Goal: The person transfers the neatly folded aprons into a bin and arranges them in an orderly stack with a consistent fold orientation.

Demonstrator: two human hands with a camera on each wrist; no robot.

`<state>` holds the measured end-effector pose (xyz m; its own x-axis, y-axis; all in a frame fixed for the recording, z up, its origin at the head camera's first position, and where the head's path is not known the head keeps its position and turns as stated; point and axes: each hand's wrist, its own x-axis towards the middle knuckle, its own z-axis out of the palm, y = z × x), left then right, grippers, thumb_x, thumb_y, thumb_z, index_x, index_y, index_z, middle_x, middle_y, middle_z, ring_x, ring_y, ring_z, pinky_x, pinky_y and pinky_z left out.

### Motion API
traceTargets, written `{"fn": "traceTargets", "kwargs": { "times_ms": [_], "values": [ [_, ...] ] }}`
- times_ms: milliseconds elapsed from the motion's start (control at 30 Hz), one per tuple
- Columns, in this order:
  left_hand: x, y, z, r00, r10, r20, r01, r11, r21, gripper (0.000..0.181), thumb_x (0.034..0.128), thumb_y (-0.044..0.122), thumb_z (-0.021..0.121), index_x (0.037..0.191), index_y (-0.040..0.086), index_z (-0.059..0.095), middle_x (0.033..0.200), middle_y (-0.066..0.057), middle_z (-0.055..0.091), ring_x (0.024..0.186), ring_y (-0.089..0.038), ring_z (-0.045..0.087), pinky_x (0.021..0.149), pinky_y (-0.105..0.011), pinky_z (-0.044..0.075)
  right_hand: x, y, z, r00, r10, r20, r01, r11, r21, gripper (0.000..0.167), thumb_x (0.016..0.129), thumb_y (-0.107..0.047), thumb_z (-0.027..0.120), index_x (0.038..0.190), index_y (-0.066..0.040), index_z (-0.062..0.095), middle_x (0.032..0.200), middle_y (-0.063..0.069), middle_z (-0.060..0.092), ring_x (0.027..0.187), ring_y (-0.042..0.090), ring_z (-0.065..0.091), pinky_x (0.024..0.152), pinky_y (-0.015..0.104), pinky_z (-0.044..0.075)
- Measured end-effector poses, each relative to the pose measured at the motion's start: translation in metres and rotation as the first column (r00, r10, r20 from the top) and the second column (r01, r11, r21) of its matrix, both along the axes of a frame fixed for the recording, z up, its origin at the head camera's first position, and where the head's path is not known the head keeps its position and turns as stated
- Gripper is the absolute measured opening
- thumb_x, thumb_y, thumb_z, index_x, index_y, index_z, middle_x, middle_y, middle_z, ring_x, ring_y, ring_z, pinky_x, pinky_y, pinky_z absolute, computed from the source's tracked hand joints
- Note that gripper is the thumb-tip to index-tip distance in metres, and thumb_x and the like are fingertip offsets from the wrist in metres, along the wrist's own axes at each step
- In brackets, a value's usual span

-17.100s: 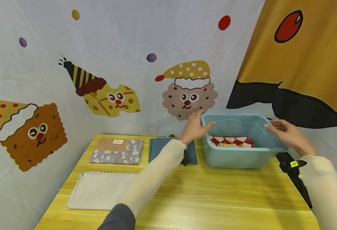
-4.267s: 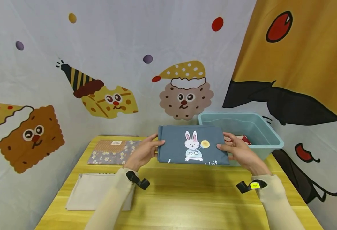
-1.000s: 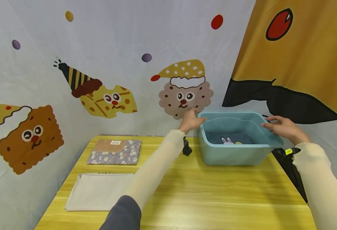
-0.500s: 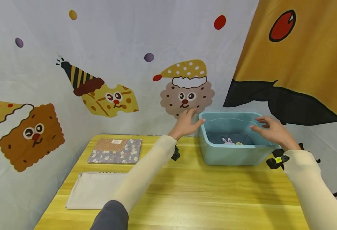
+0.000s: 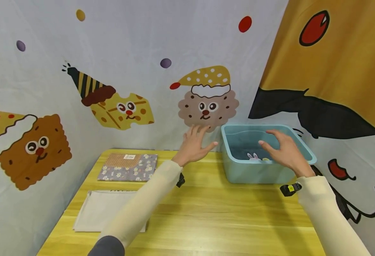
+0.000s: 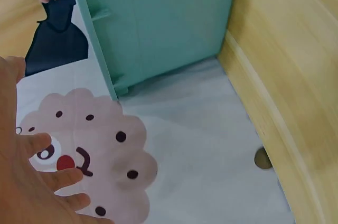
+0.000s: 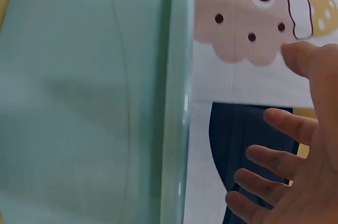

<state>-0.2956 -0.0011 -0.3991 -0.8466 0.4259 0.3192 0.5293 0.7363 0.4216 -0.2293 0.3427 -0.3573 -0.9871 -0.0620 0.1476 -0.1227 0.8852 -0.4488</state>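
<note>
A light blue plastic bin (image 5: 257,174) stands at the table's back right. Inside lies a folded dark blue cloth (image 5: 242,153), its rabbit print partly hidden by the bin's front wall. My left hand (image 5: 192,147) hovers left of the bin, fingers spread and holding nothing; the left wrist view also has this hand (image 6: 26,192) apart from the bin wall (image 6: 158,23). My right hand (image 5: 284,151) is raised at the bin's right part, thumb and fingers apart with nothing between them. In the right wrist view its fingers (image 7: 280,160) do not touch the bin's rim (image 7: 177,129).
A folded grey floral cloth (image 5: 139,172) with a brown patch and white tag lies at the table's back left. Nearer is a folded off-white cloth (image 5: 107,209), partly covered by my left sleeve. A printed curtain (image 5: 136,42) hangs behind the wooden table (image 5: 222,220).
The dark blue cloth went from the table into both hands, then into the bin, covering the red checked cloth. Both hands have since left the bin's ends, moving left and nearer.
</note>
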Motion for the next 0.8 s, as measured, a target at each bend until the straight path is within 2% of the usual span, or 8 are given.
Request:
{"fn": "traceTargets", "kwargs": {
  "times_ms": [100, 300, 500, 800],
  "values": [
    [0.003, -0.008, -0.002, 0.999, 0.02, -0.028, -0.021, 1.0, -0.014, 0.079, 0.0988, 0.066, 0.05, 0.163, 0.027, 0.026, 0.168, -0.014, 0.025, 0.158, -0.041, 0.014, 0.118, -0.076, 0.02, 0.003, -0.008, -0.003, 0.999, 0.02, -0.04, -0.019, 1.0, 0.011, 0.081, 0.1, -0.062, 0.052, 0.162, -0.014, 0.031, 0.167, 0.027, 0.022, 0.15, 0.057, 0.018, 0.111, 0.08, 0.021],
    [0.011, -0.022, -0.006, 0.998, 0.048, -0.03, -0.049, 0.998, -0.039, 0.081, 0.0979, 0.071, 0.046, 0.164, 0.03, 0.023, 0.172, -0.011, 0.015, 0.16, -0.041, 0.006, 0.121, -0.075, 0.014, 0.01, -0.018, -0.011, 0.99, 0.057, -0.126, -0.051, 0.998, 0.049, 0.077, 0.101, -0.056, 0.057, 0.161, -0.014, 0.033, 0.168, 0.027, 0.021, 0.147, 0.059, 0.021, 0.11, 0.08, 0.022],
    [0.02, -0.039, -0.009, 0.996, 0.082, -0.047, -0.085, 0.994, -0.071, 0.085, 0.0971, 0.074, 0.043, 0.166, 0.031, 0.017, 0.173, -0.011, 0.012, 0.16, -0.04, 0.003, 0.122, -0.073, 0.011, 0.016, -0.033, -0.018, 0.985, 0.067, -0.158, -0.06, 0.997, 0.051, 0.077, 0.099, -0.058, 0.059, 0.161, -0.022, 0.034, 0.171, 0.02, 0.018, 0.15, 0.055, 0.019, 0.109, 0.082, 0.018],
    [0.031, -0.071, -0.02, 0.99, 0.133, -0.05, -0.135, 0.99, -0.043, 0.086, 0.0962, 0.074, 0.046, 0.165, 0.033, 0.016, 0.173, -0.012, 0.01, 0.161, -0.038, 0.001, 0.124, -0.07, 0.008, 0.019, -0.062, -0.031, 0.972, 0.116, -0.205, -0.106, 0.992, 0.062, 0.078, 0.096, -0.059, 0.063, 0.161, -0.026, 0.035, 0.171, 0.016, 0.021, 0.154, 0.049, 0.019, 0.114, 0.078, 0.016]
  ]
}}
